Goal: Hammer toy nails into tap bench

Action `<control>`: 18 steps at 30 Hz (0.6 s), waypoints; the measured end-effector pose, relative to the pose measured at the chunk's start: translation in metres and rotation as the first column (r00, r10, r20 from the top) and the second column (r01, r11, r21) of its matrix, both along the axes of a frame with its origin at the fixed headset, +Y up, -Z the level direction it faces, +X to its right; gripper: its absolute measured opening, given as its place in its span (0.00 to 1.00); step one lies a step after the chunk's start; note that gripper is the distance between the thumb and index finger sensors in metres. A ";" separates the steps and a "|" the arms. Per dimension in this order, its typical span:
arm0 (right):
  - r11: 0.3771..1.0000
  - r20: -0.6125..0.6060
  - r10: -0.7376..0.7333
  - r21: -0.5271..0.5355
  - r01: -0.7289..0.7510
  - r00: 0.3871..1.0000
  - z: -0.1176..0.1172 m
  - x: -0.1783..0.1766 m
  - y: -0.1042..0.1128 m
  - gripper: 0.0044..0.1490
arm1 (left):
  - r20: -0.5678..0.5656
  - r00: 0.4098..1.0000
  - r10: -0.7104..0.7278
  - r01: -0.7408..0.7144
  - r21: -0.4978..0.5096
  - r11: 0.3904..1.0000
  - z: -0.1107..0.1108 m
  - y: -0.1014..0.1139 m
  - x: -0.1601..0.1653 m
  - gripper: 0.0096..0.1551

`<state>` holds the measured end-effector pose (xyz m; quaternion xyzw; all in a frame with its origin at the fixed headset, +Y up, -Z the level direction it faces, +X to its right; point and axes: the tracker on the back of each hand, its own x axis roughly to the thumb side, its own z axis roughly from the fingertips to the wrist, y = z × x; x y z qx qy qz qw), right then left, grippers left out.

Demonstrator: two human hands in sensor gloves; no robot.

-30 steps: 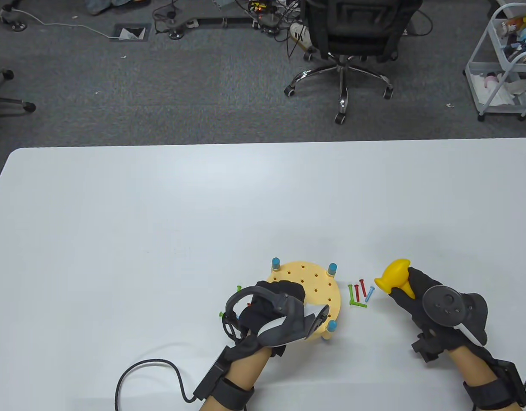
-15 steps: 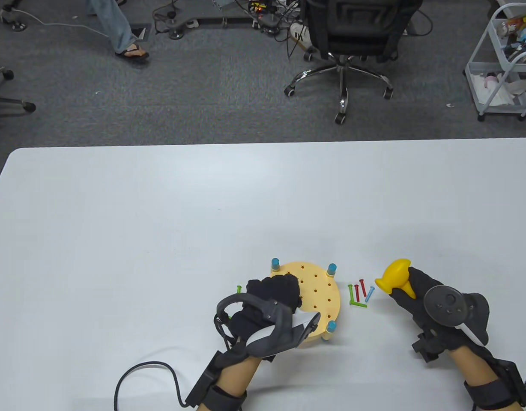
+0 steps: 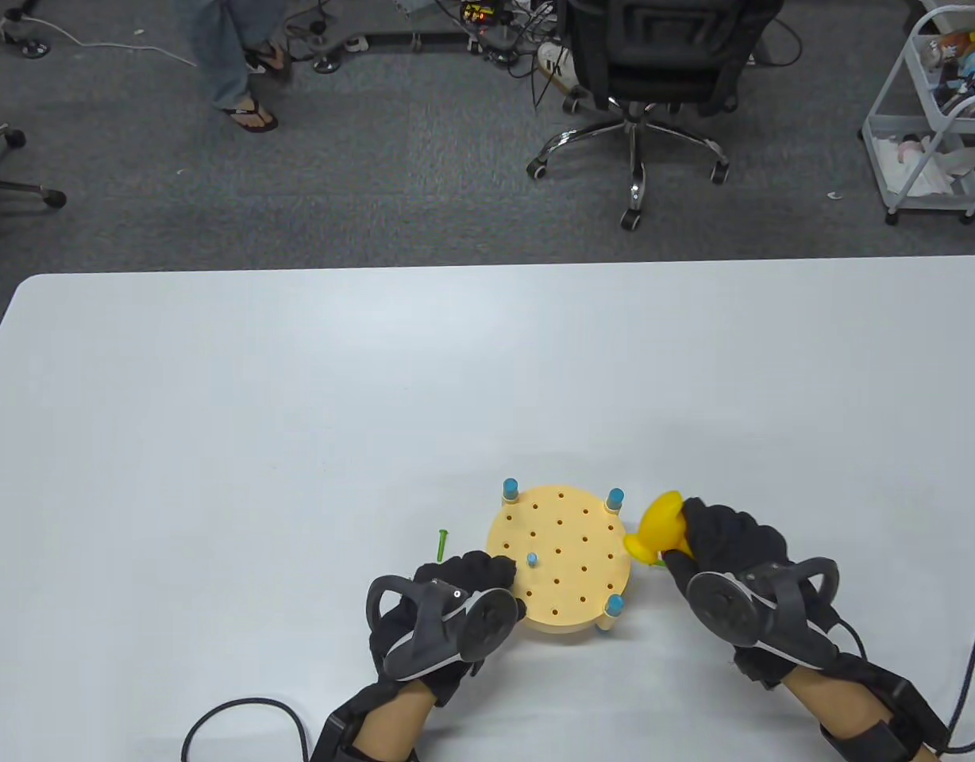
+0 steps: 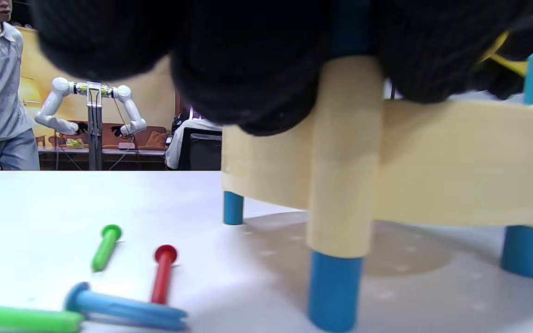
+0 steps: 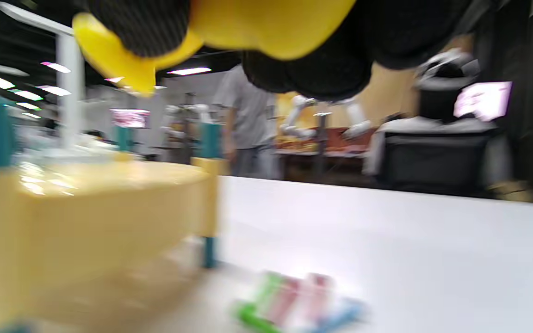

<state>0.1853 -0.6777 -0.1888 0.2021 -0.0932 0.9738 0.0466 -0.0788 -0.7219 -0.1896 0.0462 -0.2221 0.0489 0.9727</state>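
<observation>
On the white worktop (image 3: 297, 397), a loose green nail (image 3: 441, 544) lies far left, just beside the tap bench (image 3: 563, 556). W/ fingers curled, the left hand (image 3: 444, 615) sits at the bench's near-left edge; whether it grips the rim or only rests there can't be told. The left wrist view shows more nails under/beside it: green (image 4: 105, 247), red (image 4: 163, 273), blue (image 4: 123, 310). The round yellow bench stands on blue-tipped legs near the worktop's front, center-right, w/ one blue nail (image 3: 533, 560) upright in a hole close to the left fingertips. At right, the right hand (image 3: 734, 556) is clenched around the yellow hammer (image 3: 658, 536), its head touching or just off the bench's right edge. The right wrist view is blurred.
</observation>
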 end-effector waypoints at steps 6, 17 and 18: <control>0.953 -0.160 0.090 0.300 -0.038 0.983 -0.009 -0.053 0.019 0.42 | 0.008 0.997 0.071 -0.071 0.000 0.997 -0.001 -0.002 -0.004 0.32; 0.911 -0.259 0.182 0.408 -0.063 0.949 -0.014 -0.088 0.014 0.42 | 0.009 0.996 0.093 -0.093 -0.013 0.996 -0.002 -0.003 -0.005 0.32; 0.921 -0.276 0.192 0.381 -0.076 0.942 -0.017 -0.089 0.012 0.41 | 0.009 0.996 0.093 -0.093 -0.013 0.996 -0.002 -0.003 -0.005 0.32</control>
